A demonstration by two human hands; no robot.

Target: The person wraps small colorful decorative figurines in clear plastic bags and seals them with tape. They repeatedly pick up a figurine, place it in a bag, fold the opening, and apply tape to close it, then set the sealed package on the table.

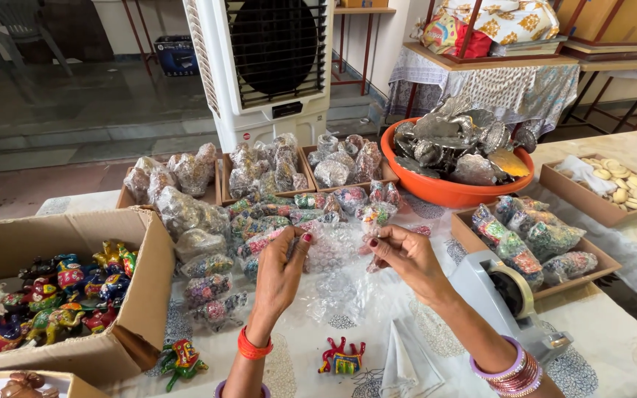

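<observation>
Painted toy figure (342, 359), red, low centre of frame on the patterned table (628, 332). Cardboard box (141, 295) of painted animals, lower left; grey tape dispenser (506, 295), lower right. Centre frame: left hand (280, 271) and right hand (405, 254) each pinch an edge of the bubble wrap sheet (333, 258).

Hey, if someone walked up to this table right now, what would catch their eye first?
Probably the big orange bowl heaped with silvery metal pieces at the back right. Then the open cardboard box of brightly painted animal figurines on the left. In the middle, the left hand and right hand hold a sheet of clear bubble wrap.
</observation>
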